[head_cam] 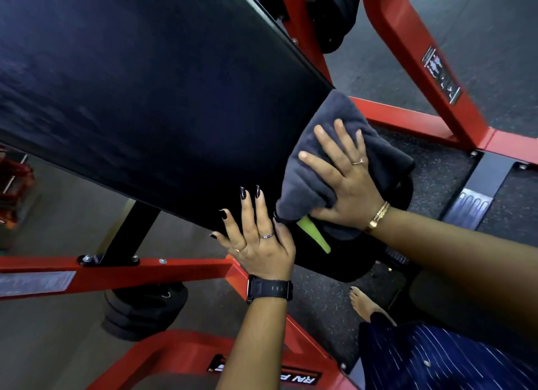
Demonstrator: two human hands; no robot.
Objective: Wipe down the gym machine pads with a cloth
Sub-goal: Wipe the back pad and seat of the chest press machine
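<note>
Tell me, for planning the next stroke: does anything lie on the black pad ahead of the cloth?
Nothing visible does. The right hand presses the cloth at the pad's lower end; the surface above it is bare. The left hand rests on the pad's edge beside the cloth, off that path.

Long black pad (145, 98) sloped, glossy. Grey cloth (329, 145), bunched, lay at its lower edge over the seat pad (334, 261), under my right hand (349, 183).

We see our right hand (346, 177) pressing a grey cloth (314, 183) flat beside the black pad (145, 98), our left hand (259, 244) resting on the pad's edge.
</note>
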